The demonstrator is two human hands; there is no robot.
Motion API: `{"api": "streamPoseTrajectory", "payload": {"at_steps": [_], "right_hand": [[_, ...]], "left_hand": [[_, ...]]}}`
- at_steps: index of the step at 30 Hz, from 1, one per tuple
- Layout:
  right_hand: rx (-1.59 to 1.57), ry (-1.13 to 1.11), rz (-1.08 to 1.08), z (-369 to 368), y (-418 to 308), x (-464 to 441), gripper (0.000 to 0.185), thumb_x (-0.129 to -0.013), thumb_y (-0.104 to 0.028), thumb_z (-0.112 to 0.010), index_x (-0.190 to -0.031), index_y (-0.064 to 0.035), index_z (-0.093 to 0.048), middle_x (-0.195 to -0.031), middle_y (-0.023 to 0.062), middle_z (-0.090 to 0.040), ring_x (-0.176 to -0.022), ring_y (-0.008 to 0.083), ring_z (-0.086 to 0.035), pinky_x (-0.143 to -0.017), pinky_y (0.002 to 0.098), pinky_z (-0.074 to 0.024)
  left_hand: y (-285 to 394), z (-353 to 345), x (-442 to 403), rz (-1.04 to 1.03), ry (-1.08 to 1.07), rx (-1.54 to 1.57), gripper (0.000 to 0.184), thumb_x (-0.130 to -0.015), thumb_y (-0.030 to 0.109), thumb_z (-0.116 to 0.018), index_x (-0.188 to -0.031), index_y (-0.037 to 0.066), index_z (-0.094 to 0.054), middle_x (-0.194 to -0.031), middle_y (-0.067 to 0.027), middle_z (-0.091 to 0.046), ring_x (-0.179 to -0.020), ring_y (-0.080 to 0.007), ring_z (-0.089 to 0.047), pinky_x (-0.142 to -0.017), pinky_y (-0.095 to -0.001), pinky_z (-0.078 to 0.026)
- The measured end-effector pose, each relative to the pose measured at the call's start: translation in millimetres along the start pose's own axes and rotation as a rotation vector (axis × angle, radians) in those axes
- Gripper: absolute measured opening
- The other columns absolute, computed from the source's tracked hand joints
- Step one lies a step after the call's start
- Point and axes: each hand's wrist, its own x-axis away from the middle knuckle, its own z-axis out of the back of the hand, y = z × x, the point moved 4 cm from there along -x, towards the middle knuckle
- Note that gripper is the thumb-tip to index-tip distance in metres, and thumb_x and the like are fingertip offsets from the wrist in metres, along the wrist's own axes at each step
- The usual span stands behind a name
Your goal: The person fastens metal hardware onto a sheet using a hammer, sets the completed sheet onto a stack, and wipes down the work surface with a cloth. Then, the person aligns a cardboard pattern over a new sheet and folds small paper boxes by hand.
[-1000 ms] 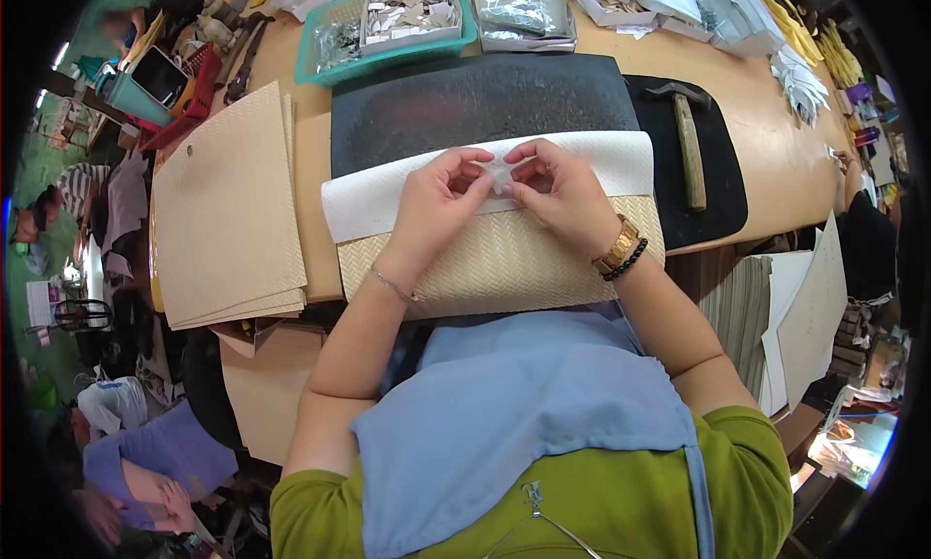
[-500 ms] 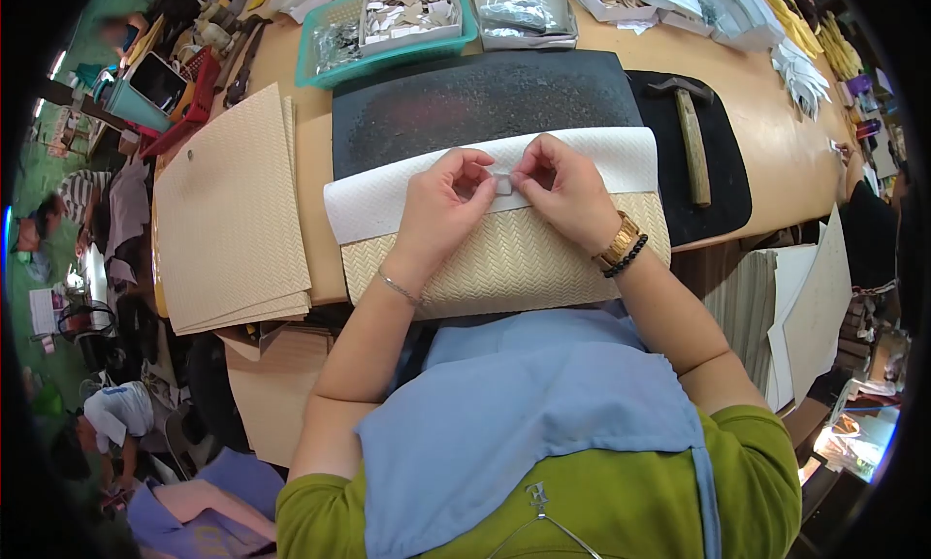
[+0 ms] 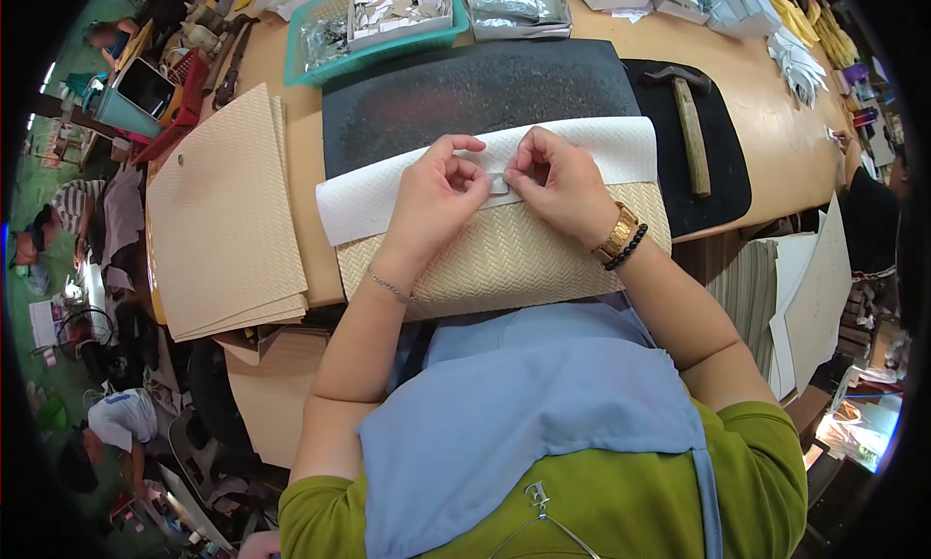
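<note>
Both the left hand and right hand pinch a small pale piece between closed fingertips.

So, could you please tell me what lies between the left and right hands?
In the head view, a small pale piece lies between the fingertips of the left hand and right hand, over the white material.
</note>
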Motion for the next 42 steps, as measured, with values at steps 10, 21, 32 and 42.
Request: {"api": "streamPoseTrajectory", "payload": {"at_steps": [10,21,32,42], "right_hand": [[0.152,-0.019,-0.005,3.3,-19.7,-3.7,0.012,-0.077,-0.011,-0.066,-0.082,-0.0083,-0.056,-0.068,0.0052,-0.063,-0.057,0.0207,-0.061,-0.054,0.0335,-0.0469],[0.594,-0.073,0.379,4.8,-46.0,-16.2,0.013,-0.079,-0.01,-0.061,-0.089,-0.0153,-0.056,-0.07,0.0034,-0.062,-0.074,0.0253,-0.063,-0.067,0.041,-0.0437],[0.843,-0.134,0.393,73.0,8.1,-204.6,0.015,-0.084,-0.02,-0.064,-0.097,-0.0179,-0.071,-0.091,0.0076,-0.069,-0.087,0.0256,-0.066,-0.079,0.0399,-0.051],[0.923,-0.418,0.354,49.3,24.7,-234.2,0.017,-0.081,-0.023,-0.068,-0.096,-0.0158,-0.073,-0.092,0.0088,-0.067,-0.089,0.0289,-0.064,-0.078,0.0401,-0.0504]], "left_hand": [[4.6,-3.1,-4.3,0.015,0.032,-0.052,0.036,-0.081,0.003,-0.065,-0.116,0.001,-0.055,-0.078,0.003,-0.058,-0.069,-0.0026,-0.05,-0.062,-0.0175,-0.041],[9.4,-3.9,-0.8,-0.363,0.108,-0.446,0.019,-0.078,0.002,-0.063,-0.097,0.003,-0.066,-0.074,-0.004,-0.052,-0.06,-0.0118,-0.052,-0.056,-0.0254,-0.044],[8.8,-3.9,3.1,-0.344,0.063,-0.374,0.008,-0.082,0.009,-0.07,-0.088,0.005,-0.071,-0.076,-0.0046,-0.054,-0.063,-0.0137,-0.053,-0.059,-0.0266,-0.046],[8.8,-2.3,2.8,-0.394,0.064,-0.382,0.007,-0.081,0.011,-0.07,-0.085,0.005,-0.07,-0.079,-0.0064,-0.06,-0.068,-0.0179,-0.058,-0.061,-0.0288,-0.048]]}}
